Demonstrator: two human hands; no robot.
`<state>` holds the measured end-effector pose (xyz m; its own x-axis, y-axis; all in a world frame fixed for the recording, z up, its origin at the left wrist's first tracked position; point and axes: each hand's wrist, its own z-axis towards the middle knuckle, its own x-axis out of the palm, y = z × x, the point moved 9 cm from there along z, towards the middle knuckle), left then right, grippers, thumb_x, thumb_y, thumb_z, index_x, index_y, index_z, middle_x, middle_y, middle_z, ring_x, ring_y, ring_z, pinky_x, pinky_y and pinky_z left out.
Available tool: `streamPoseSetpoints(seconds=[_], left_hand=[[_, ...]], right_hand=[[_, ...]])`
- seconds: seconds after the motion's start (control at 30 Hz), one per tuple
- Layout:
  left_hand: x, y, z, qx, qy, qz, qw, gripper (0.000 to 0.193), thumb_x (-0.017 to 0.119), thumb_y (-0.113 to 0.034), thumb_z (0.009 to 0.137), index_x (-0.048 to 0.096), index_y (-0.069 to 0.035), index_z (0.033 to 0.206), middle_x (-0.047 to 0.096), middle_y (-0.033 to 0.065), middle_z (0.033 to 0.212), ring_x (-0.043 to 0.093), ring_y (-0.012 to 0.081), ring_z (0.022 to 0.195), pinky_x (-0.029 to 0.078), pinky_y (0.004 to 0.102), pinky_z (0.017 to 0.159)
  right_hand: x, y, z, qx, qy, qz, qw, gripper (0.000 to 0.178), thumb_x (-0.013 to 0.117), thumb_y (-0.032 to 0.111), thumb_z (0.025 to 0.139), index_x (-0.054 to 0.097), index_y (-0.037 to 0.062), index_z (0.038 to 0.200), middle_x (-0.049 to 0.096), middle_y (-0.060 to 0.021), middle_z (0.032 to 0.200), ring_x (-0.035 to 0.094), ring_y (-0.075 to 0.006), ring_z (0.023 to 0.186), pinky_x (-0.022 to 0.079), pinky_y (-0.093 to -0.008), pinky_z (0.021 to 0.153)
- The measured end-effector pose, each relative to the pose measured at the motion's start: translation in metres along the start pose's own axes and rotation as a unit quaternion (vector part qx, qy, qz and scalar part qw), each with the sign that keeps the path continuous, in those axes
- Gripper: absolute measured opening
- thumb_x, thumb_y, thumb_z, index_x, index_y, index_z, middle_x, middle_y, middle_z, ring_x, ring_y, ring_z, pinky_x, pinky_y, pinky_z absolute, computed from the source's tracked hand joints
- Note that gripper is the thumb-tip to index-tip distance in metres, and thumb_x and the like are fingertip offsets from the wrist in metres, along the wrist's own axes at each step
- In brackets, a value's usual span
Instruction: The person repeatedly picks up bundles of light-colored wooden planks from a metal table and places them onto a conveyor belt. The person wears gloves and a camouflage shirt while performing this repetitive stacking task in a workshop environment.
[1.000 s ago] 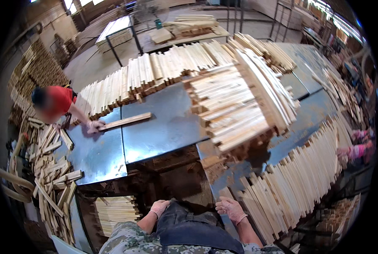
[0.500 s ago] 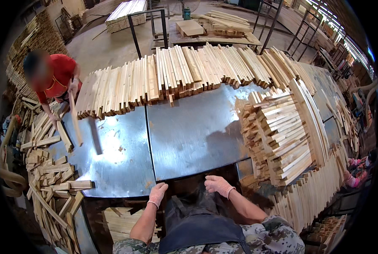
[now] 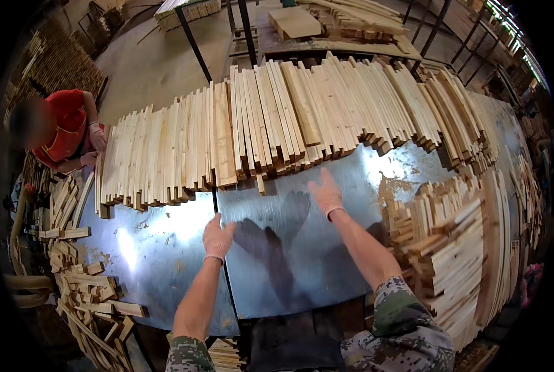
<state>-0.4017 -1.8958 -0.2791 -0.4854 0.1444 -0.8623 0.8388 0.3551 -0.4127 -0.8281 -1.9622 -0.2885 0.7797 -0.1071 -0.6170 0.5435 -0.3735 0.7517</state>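
Both my hands wear pale knit gloves and reach out over a shiny metal table (image 3: 283,248). My left hand (image 3: 218,238) is above the seam between two metal sheets, fingers apart, holding nothing. Farther forward and to the right, my right hand (image 3: 325,194) is open too, with thumb and fingers spread. Ahead of both hands lies a long row of wooden strips (image 3: 184,146), packed side by side with uneven near ends. One short strip end (image 3: 261,185) juts out of the row between my hands. Neither hand appears to touch the wood.
Loose offcuts (image 3: 94,291) are heaped at the left edge. Stacked strips (image 3: 457,248) stand at the right, partly blurred. A co-worker in a red top (image 3: 72,118) holds the row's left end. Dark metal posts (image 3: 193,43) rise behind the row.
My hands have moved from beside my apron forward over the table, fingers spreading. The co-worker has brought the strip from the table to the row's left end. The view has shifted.
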Motion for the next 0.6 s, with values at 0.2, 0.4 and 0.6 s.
streamPoseSetpoints(seconds=[0.2,0.4,0.6], left_hand=[[-0.006,-0.094,0.109,0.03,-0.068,0.141,0.987,0.105,0.086,-0.052,0.077,0.039,-0.007,0.16,0.058,0.0238,0.145,0.056,0.0416,0.134,0.047,0.0465,0.112],[0.045,-0.056,0.188,0.197,-0.076,0.263,0.941,0.039,0.076,-0.037,0.085,0.069,0.0,0.095,0.069,0.0204,0.106,0.065,0.0387,0.105,0.049,0.0507,0.093],[0.036,-0.023,0.136,-0.069,0.268,-0.667,0.692,0.014,0.07,-0.015,0.095,0.068,-0.004,0.102,0.064,0.0028,0.089,0.058,0.0159,0.074,0.048,0.03,0.064]], right_hand=[[0.003,-0.023,0.045,0.011,-0.093,0.174,0.98,0.074,0.073,0.029,0.095,0.046,-0.0069,0.155,0.053,-0.0257,0.157,0.05,-0.037,0.148,0.037,-0.0421,0.124],[0.035,-0.029,-0.025,0.029,-0.049,0.095,0.994,0.071,0.067,0.04,0.099,0.053,-0.0037,0.152,0.054,-0.0251,0.156,0.052,-0.0403,0.144,0.039,-0.046,0.122],[0.053,0.01,-0.083,0.054,0.07,0.323,0.942,0.072,0.066,0.038,0.1,0.047,-0.0041,0.155,0.058,-0.0282,0.15,0.056,-0.0427,0.139,0.043,-0.0445,0.119]])
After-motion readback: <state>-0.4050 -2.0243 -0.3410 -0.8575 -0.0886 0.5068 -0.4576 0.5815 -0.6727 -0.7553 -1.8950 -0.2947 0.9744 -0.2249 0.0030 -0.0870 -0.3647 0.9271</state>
